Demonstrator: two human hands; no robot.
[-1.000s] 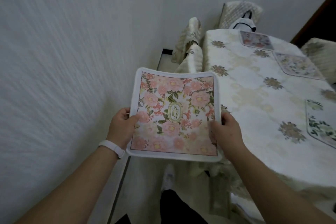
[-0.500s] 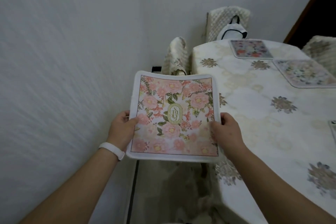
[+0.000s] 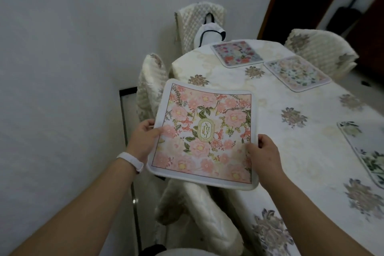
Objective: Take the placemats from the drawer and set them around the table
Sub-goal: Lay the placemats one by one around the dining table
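Since a second ago the square pink floral fabric placemat (image 3: 204,135), pinched at both side edges by closed left fingers (image 3: 154,132) and right fingers (image 3: 262,141), has apparently swung nearer the floral-clothed desk (image 3: 291,151); lower it flat beyond the fingertips, square to the edge.

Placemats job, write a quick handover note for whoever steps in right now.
Left hand and right hand each grip a side edge of the pink floral placemat, held above the table's near-left edge, not yet laid.
Done: three placemats lie on the table, two at the far end and one at the right edge.
Left: set this one down at the near-left seat.
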